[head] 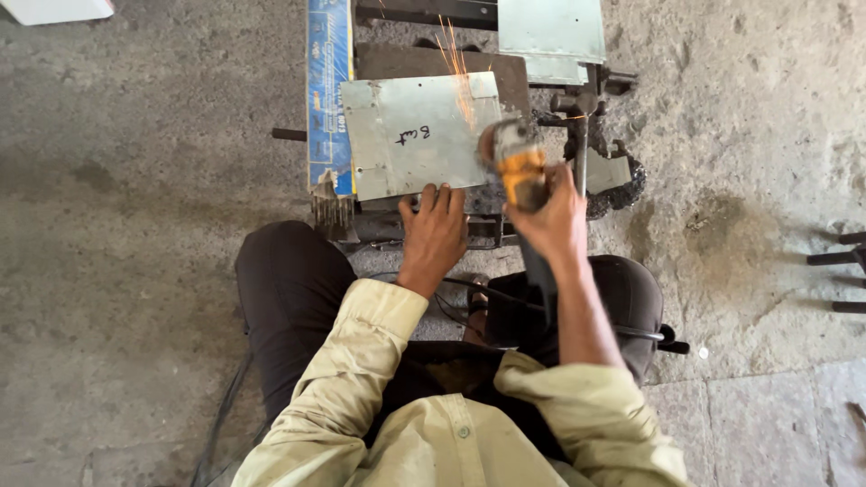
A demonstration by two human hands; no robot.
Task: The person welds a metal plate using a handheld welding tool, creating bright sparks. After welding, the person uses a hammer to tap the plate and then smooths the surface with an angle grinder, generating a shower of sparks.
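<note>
Closest to me, my left hand (pixel 435 236) presses flat, fingers spread, on the near edge of the grey metal sheet (pixel 417 135). At its 2 o'clock, my right hand (pixel 552 219) clamps the yellow angle grinder (pixel 519 167), sparking on the sheet's right edge.

The metal sheet (pixel 417 135) lies on a low stand (pixel 433 61), a long box (pixel 328 95) along its left edge. The angle grinder (pixel 518 167) meets its right edge.
</note>
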